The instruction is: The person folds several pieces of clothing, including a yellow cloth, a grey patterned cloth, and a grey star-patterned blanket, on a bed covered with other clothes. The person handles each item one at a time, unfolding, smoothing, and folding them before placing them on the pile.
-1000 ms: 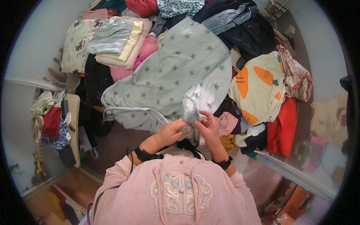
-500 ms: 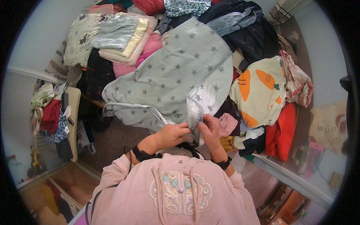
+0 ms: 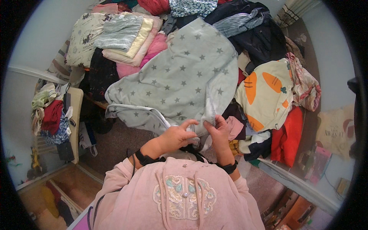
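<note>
A pale grey-green blanket (image 3: 168, 76) with dark grey stars lies spread over a heap of clothes, its near edge hanging toward my body. Its right border is turned over, showing a whitish underside. My right hand (image 3: 220, 134) pinches that border near the close corner, between thumb and fingers. At the near edge, my left hand (image 3: 177, 136) has its thumb and forefinger apart beside the loose fabric; its other fingers are partly hidden. Black bands circle both wrists.
Folded cloths (image 3: 120, 36) are stacked at the far left. A carrot-print cushion-like piece (image 3: 264, 94) and a red garment (image 3: 287, 134) lie at the right. Dark clothes (image 3: 257, 42) pile up behind. A chair (image 3: 76, 122) with clothes stands at the left.
My left fingers have opened and parted from the blanket's corner. The folded corner between my hands has dropped, and my right hand has shifted slightly right along the border.
</note>
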Demonstrator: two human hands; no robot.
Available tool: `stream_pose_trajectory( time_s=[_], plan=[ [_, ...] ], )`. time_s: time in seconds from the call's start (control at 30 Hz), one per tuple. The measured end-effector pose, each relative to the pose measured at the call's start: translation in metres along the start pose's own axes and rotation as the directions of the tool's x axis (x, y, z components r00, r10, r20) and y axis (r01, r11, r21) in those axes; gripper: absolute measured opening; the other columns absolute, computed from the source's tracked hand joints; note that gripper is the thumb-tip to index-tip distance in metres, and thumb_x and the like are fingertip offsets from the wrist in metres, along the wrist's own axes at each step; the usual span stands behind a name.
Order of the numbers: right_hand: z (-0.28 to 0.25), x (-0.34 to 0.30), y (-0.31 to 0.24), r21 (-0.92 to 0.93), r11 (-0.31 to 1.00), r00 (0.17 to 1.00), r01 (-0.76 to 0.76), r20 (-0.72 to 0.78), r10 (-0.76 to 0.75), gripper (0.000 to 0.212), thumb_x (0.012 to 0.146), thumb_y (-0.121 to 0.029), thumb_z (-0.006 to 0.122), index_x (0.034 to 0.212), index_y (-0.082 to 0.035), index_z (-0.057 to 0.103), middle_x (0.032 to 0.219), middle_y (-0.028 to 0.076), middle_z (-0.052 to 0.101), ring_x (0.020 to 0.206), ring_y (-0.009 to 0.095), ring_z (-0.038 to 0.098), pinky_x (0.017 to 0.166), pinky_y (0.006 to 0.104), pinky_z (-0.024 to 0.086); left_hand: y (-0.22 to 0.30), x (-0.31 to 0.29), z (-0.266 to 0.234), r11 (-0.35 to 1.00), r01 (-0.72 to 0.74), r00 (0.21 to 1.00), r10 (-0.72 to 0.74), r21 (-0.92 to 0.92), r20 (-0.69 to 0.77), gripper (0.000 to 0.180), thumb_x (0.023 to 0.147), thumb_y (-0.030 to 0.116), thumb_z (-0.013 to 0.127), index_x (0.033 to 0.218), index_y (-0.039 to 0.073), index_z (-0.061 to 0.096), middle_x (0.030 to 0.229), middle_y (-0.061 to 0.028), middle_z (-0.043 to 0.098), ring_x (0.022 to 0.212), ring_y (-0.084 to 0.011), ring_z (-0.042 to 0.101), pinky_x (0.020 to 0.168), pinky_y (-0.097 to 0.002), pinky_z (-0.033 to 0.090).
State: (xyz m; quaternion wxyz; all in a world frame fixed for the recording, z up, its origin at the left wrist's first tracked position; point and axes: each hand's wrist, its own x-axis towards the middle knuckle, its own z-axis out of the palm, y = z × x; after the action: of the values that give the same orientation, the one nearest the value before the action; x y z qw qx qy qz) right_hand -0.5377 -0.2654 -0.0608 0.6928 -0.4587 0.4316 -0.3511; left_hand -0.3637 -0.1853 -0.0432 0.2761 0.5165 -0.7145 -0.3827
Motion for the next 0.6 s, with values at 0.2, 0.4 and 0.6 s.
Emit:
stream_pose_trajectory(
  time_s=[0.2, 0.4, 0.6],
  plan=[
    [-0.008, 0.001, -0.001, -0.015, 0.999, 0.999, -0.034, -0.022, 0.034, 0.024, 0.072, 0.005, 0.063, 0.094, -0.001, 0.056, 0.087, 0.001, 0.06, 0.077, 0.008, 0.055, 0.071, 0.0212, 0.044, -0.009, -0.004, -0.01, 0.972, -0.037, 0.982, -0.008, -0.233, -0.189, 0.021, 0.076, 0.012, 0.066, 0.093, 0.002, 0.059, 0.084, -0.0106, 0.056, 0.075, -0.0265, 0.056, 0.065, -0.0309, 0.045],
    [-0.019, 0.002, -0.001, -0.14, 0.989, 0.997, -0.052, 0.055, 0.06, 0.024, 0.069, 0.005, 0.066, 0.09, -0.003, 0.056, 0.082, -0.002, 0.058, 0.074, 0.006, 0.053, 0.068, 0.0201, 0.044, -0.003, -0.011, -0.022, 0.862, 0.168, 0.962, -0.25, -0.479, -0.113, 0.018, 0.077, 0.006, 0.064, 0.093, 0.0, 0.058, 0.084, -0.0062, 0.058, 0.079, -0.0152, 0.054, 0.07, -0.0261, 0.043],
    [-0.028, 0.002, -0.009, -0.242, 0.969, 0.999, 0.044, 0.037, -0.036, 0.021, 0.069, 0.006, 0.067, 0.087, -0.002, 0.059, 0.08, -0.002, 0.058, 0.073, 0.005, 0.053, 0.068, 0.019, 0.043, -0.005, -0.014, -0.032, 0.838, 0.139, 0.974, -0.211, -0.528, -0.078, 0.016, 0.079, 0.003, 0.061, 0.094, 0.0, 0.058, 0.087, -0.004, 0.058, 0.083, -0.0099, 0.053, 0.075, -0.0237, 0.042]
  ],
)
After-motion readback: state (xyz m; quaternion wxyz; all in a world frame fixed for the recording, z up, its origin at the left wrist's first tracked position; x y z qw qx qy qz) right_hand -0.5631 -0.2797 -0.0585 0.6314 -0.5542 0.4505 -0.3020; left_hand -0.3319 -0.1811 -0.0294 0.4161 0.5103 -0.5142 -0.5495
